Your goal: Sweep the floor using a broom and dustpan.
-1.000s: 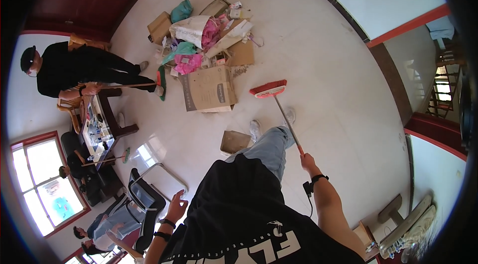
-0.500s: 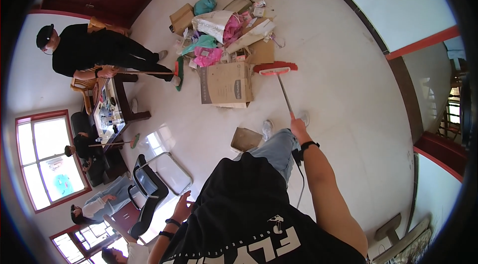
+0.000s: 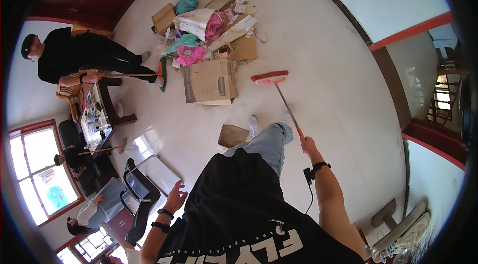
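My right hand (image 3: 308, 145) is wrapped round the orange grip of a long-handled broom (image 3: 285, 99). Red bristles and a pale strip make up the broom's head, which is on the pale floor to the right of a large brown cardboard box (image 3: 206, 82). Behind that box lies a heap of rubbish: a white sack (image 3: 191, 24), a pink plastic bag (image 3: 190, 55), a teal bag (image 3: 186, 3) and flattened cardboard. At the lower left my left hand (image 3: 176, 197) is held out with its fingers apart, holding nothing, near a black chair.
A small open cardboard box (image 3: 233, 137) sits by my feet. The black metal-framed chair (image 3: 142, 189) stands left. A person in black (image 3: 79, 57) holds a green-bristled broom (image 3: 162, 74) beside the heap. Other people are near a table (image 3: 99, 119). Wooden furniture (image 3: 398, 229) is at lower right.
The broom head has drawn back from beside the cardboard box, leaving a wider gap. My right hand came back toward me with the handle. The whole scene has shifted left in the view.
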Demonstrator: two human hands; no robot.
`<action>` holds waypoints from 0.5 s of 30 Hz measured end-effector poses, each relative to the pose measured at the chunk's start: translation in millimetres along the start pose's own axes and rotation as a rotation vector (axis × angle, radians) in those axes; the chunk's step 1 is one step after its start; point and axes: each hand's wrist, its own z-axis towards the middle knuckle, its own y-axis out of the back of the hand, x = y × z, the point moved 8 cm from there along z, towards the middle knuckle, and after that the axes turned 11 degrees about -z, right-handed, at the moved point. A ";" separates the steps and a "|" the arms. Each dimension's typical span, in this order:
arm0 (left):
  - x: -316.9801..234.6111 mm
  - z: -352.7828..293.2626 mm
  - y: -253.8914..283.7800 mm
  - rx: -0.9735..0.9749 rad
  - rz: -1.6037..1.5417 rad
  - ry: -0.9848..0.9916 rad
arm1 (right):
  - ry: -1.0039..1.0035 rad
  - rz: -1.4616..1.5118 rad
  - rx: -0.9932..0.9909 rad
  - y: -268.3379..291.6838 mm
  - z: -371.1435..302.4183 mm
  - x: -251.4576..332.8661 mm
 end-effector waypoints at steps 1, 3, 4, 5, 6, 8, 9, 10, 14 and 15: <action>-1.6 1.8 -0.1 0.005 0.006 0.000 | -0.079 0.032 0.016 -3.0 -18.9 -16.2; -6.1 8.8 -2.0 0.023 0.000 0.003 | -0.171 0.062 0.017 -12.4 -48.9 -58.4; -5.1 8.8 -2.8 0.025 -0.014 -0.002 | -0.137 0.012 -0.046 -10.6 -53.7 -77.6; -2.4 9.2 -1.7 0.019 -0.009 0.003 | -0.100 -0.027 -0.099 -7.9 -58.2 -76.5; 0.5 8.5 -1.0 0.012 -0.005 0.008 | -0.097 -0.028 -0.098 -8.1 -60.3 -77.1; 0.9 8.6 2.2 0.002 0.017 0.021 | -0.025 -0.153 -0.129 -1.5 -79.4 -51.6; -0.5 10.8 1.0 0.005 0.016 0.022 | -0.036 -0.148 -0.136 2.7 -78.1 -50.5; -0.7 11.8 -1.5 0.014 0.016 0.015 | -0.015 -0.199 -0.119 5.0 -72.5 -47.0; 9.6 6.7 -11.0 0.022 -0.027 0.044 | 0.035 -0.335 -0.098 11.2 -40.0 -15.1; 14.9 3.3 -14.1 0.021 -0.057 0.072 | 0.055 -0.361 -0.098 15.4 -31.6 -5.1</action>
